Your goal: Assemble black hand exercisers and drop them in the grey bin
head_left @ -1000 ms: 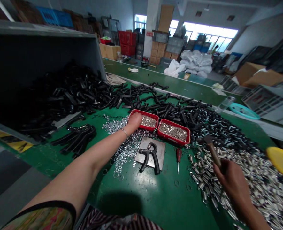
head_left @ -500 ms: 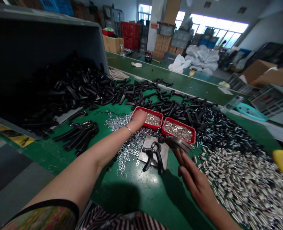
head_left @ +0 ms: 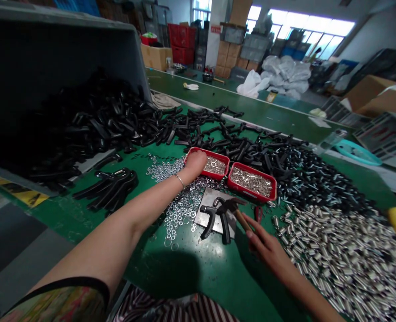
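Hammer (head_left: 241,216) sits in the right hand (head_left: 261,243), whose fingers are closed round the wooden handle. The handle's long axis runs diagonally from that hand up and to the left, toward the far edge of the bench (head_left: 171,273), and brings the steel head just over the black hand grip (head_left: 214,209). The grip lies on a steel plate (head_left: 211,195) near the middle of the bench, with its two arms pointing toward the near edge. From this view the head overlaps the top of the grip, but whether they touch is hard to tell. The plate lies between the hands, and the right hand is the closer one to the hammer's head. The left hand (head_left: 196,163) is curled at the corner of a red tray (head_left: 211,154) of small metal parts, beyond the plate; its fingertips are hidden, so whether it holds anything is unclear. A second red tray (head_left: 251,194) stands just beside the first. Loose washers (head_left: 184,208) spread under the left forearm, while silver tubes (head_left: 335,259) heap toward the right edge of the bench.
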Demonstrator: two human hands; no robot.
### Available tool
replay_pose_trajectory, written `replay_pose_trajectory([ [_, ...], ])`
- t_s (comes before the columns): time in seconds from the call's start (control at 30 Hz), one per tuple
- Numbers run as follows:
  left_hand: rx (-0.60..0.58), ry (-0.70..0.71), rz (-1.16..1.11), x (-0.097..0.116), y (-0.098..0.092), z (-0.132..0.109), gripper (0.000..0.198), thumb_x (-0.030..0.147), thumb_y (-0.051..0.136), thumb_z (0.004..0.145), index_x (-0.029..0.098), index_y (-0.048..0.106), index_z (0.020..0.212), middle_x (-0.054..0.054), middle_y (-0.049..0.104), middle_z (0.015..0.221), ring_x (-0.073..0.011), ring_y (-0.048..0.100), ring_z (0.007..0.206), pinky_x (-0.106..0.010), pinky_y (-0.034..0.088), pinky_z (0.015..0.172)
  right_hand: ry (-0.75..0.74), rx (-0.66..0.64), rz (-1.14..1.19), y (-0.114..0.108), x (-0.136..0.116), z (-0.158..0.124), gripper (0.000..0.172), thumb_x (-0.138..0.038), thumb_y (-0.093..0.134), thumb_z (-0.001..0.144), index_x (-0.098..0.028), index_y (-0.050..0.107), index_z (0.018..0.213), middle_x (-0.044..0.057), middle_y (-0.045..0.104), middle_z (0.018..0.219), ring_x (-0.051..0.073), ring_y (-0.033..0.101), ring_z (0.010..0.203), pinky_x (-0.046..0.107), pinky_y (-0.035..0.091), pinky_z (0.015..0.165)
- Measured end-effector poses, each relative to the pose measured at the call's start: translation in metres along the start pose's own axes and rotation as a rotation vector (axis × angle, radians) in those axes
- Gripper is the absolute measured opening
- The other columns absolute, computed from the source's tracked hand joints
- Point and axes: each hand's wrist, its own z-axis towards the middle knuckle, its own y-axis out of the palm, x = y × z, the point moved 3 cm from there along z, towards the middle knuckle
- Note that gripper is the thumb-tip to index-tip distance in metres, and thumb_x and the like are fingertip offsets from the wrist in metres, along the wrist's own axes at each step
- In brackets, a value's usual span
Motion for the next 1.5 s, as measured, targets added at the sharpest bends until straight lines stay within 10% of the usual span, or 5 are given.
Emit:
replay_pose_trajectory([
  [0.13, 0.081, -0.012, -0.080, -0.012, -0.012, -0.004, 0.023, 0.005, 0.047, 0.087, 0.007, 0.064, 0.102, -0.018, 0.067, 0.109, -0.0253, 0.064, 0.107, -0.033, 0.049, 0.092, 0.113, 0.118, 0.370, 0.003, 0.007, -0.006, 0.066, -0.057, 0.054, 0.093, -0.034, 0.033, 0.152, -0.003, 0.060, 0.068, 0.009, 0.042, 0.039, 0.019, 0.030, 0.035],
  [0.4, -0.029, 0.057, -0.830, 0.007, -0.023, -0.066, 0.014, 0.026, 0.057, 0.092, 0.015, 0.060, 0.099, -0.001, 0.069, 0.078, -0.0141, 0.068, 0.068, -0.026, 0.052, 0.069, 0.106, 0.338, 0.736, 0.027, 0.031, 0.006, 0.078, -0.058, 0.068, 0.083, -0.036, 0.035, 0.149, -0.005, 0.060, 0.071, 0.006, 0.038, 0.035, 0.016, 0.032, 0.028],
  [0.63, -0.130, 0.251, -0.662, 0.033, -0.002, -0.120, 0.016, 0.016, 0.057, 0.089, 0.020, 0.070, 0.098, -0.004, 0.069, 0.100, -0.0170, 0.065, 0.096, -0.032, 0.051, 0.088, 0.099, 0.279, 0.791, 0.031, 0.054, 0.020, 0.075, -0.055, 0.067, 0.085, -0.032, 0.034, 0.149, -0.005, 0.061, 0.074, 0.005, 0.039, 0.035, 0.017, 0.033, 0.028],
  [1.5, -0.157, 0.236, -0.406, 0.050, 0.025, -0.123, 0.017, 0.025, 0.053, 0.096, 0.018, 0.068, 0.090, -0.005, 0.064, 0.092, -0.0195, 0.062, 0.091, -0.032, 0.048, 0.087, 0.034, 0.226, 0.761, 0.029, 0.055, 0.019, 0.068, -0.056, 0.059, 0.089, -0.030, 0.034, 0.148, -0.004, 0.065, 0.075, 0.006, 0.041, 0.033, 0.017, 0.033, 0.028],
])
